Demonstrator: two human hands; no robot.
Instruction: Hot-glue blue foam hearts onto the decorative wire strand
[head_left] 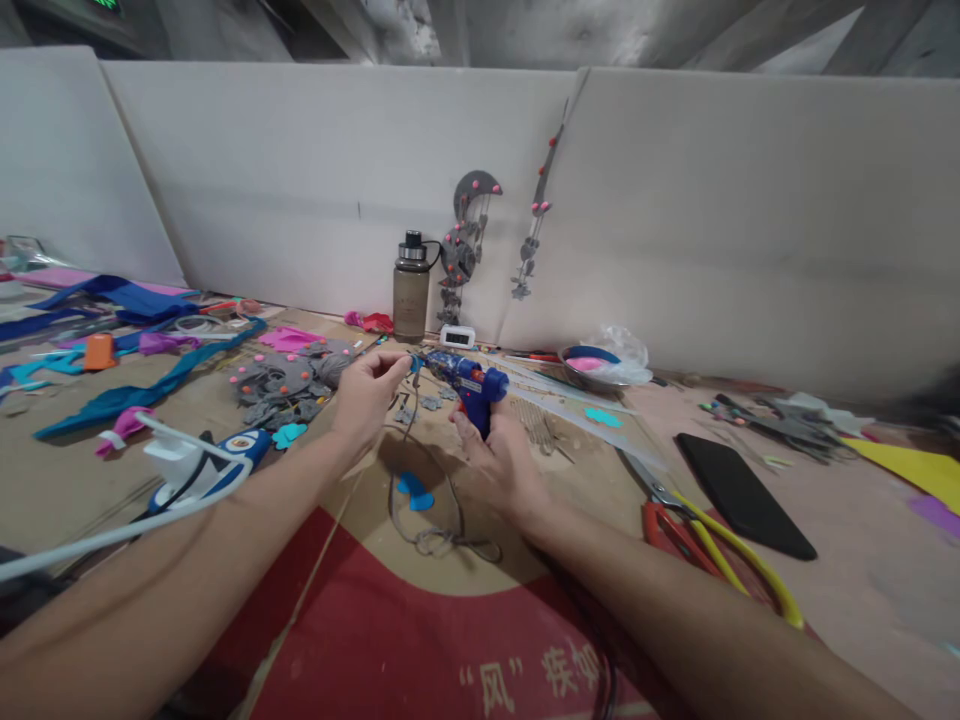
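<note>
My right hand (501, 455) is wrapped round the grip of a blue hot glue gun (469, 380), whose nozzle points left. In my left hand (367, 395), thumb and fingers pinch a small blue felt piece (415, 364) close to that nozzle; whether the two touch I cannot tell. From the pinched piece a grey cord (391, 500) hangs down and loops loosely on the cardboard. Inside the loop lie blue felt cutouts (415, 491). Small grey felt scraps (429, 402) lie behind, under the gun.
Left are grey felt pieces with pompoms (281, 380), a teal strip (165, 375) and a blue-white device (202, 465). A bottle (411, 300) stands behind. Right lie scissors (675, 505), a black phone (739, 490) and a bowl (592, 370). Grey felt hangings (459, 250) are on the white panel.
</note>
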